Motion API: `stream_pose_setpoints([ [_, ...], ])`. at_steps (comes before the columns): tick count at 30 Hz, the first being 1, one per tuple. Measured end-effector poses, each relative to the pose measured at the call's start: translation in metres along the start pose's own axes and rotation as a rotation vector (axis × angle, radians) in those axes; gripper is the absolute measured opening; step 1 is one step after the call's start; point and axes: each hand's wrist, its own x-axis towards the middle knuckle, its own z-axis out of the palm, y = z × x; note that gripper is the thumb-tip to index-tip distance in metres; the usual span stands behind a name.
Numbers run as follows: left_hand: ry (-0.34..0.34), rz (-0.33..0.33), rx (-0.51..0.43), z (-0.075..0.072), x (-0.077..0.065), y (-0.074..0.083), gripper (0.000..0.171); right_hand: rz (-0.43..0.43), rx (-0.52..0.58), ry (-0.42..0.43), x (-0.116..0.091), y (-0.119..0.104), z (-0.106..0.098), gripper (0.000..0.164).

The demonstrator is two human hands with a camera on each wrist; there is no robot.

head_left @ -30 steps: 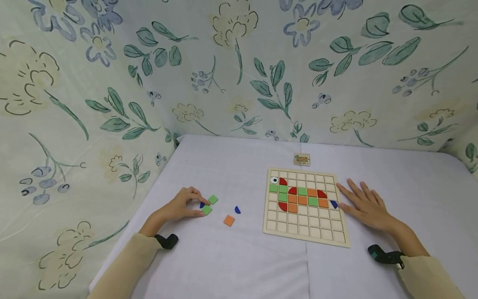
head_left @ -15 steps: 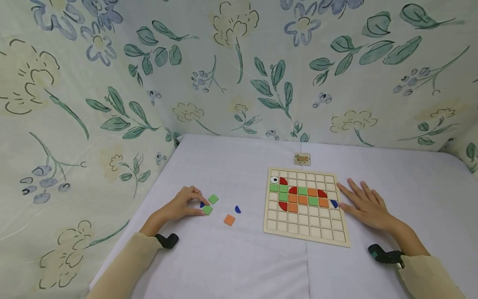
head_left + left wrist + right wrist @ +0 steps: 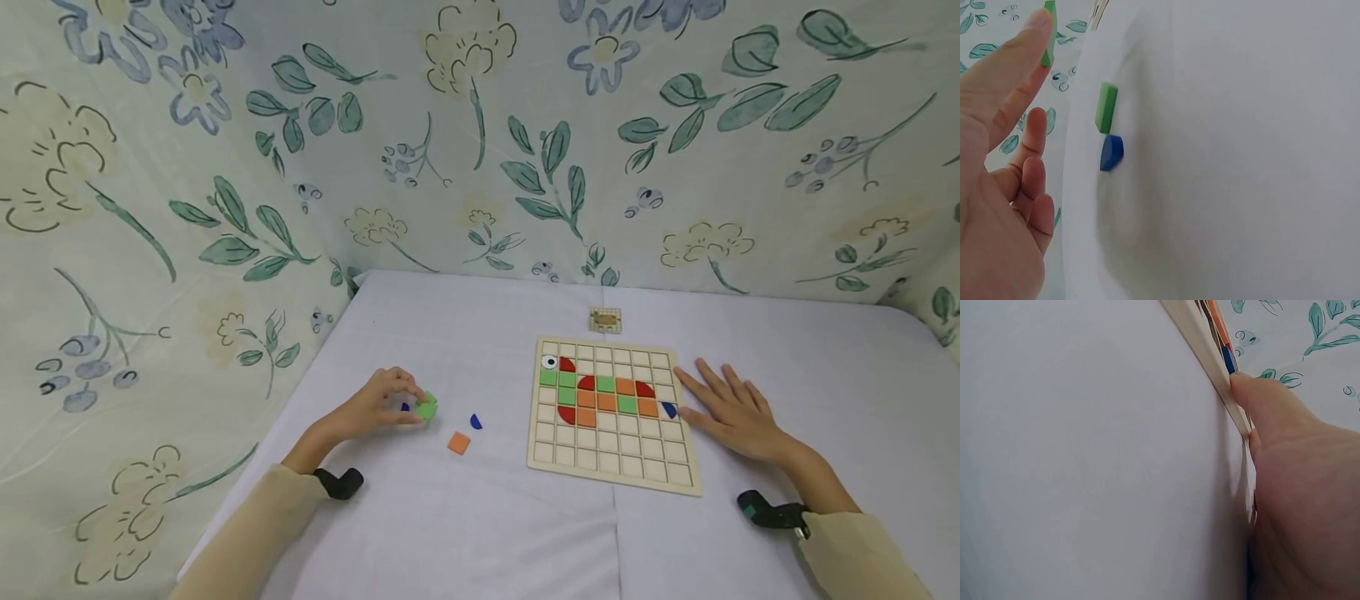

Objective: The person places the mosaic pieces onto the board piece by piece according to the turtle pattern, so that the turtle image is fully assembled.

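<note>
My left hand [image 3: 371, 404] pinches a green square tile [image 3: 1049, 37] between thumb and finger, held above the cloth. Below it lie another green tile [image 3: 1107, 107] and a blue half-round piece [image 3: 1112, 153]. Farther right are a second blue half-round piece [image 3: 476, 422] and an orange square tile [image 3: 459, 443]. My right hand [image 3: 738, 421] lies with spread fingers beside a wooden grid board [image 3: 615, 483], its thumb touching the right edge. Red, green and orange tiles, an eye piece [image 3: 550, 362] and a blue piece [image 3: 669, 409] sit in the board's cells.
A small card [image 3: 605, 320] with a grid picture lies behind the board. White cloth [image 3: 510, 533] covers the table, and a floral curtain [image 3: 480, 125] hangs along its back and left side. Both wrists wear black camera mounts [image 3: 341, 483].
My left hand has lifted the nearer green tile off the cloth and moved slightly right, so it now overlaps the other green tile in the head view. The right hand stays in place.
</note>
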Motion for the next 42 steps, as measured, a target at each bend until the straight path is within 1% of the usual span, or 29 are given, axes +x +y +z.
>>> stream_pose_setpoints([
  [3,0.005,0.002,-0.026,0.001,0.006,0.013,0.024,-0.003,-0.001,0.004,0.0,0.0,0.0,0.075],
  [9,0.029,-0.029,-0.048,0.008,0.021,0.034,0.025,-0.005,-0.003,0.005,0.0,0.0,0.0,0.075],
  [13,0.049,-0.038,-0.028,0.017,0.031,0.049,0.026,-0.002,-0.002,0.008,0.0,0.001,0.001,0.075],
  [16,0.06,-0.025,0.0,0.027,0.039,0.062,0.026,-0.003,0.005,0.014,-0.001,0.002,0.001,0.074],
  [19,0.075,-0.016,0.036,0.037,0.049,0.077,0.027,-0.009,0.012,0.029,-0.001,0.005,0.002,0.074],
  [24,0.097,-0.028,0.095,0.059,0.066,0.098,0.026,-0.024,0.014,0.047,-0.001,0.007,0.004,0.073],
  [27,0.103,-0.02,0.12,0.072,0.077,0.107,0.026,-0.023,0.009,0.042,-0.001,0.006,0.003,0.073],
  [33,0.103,0.027,0.166,0.099,0.099,0.121,0.031,-0.014,0.0,0.006,0.001,0.002,-0.003,0.074],
  [35,0.099,0.027,0.177,0.108,0.106,0.126,0.032,-0.011,-0.004,0.0,0.001,0.001,-0.004,0.074],
  [39,0.095,0.002,0.213,0.127,0.117,0.134,0.033,-0.011,-0.003,-0.007,0.001,0.001,-0.004,0.075],
  [42,0.096,0.002,0.246,0.139,0.125,0.14,0.034,-0.007,0.002,-0.011,0.0,0.0,-0.004,0.075],
])
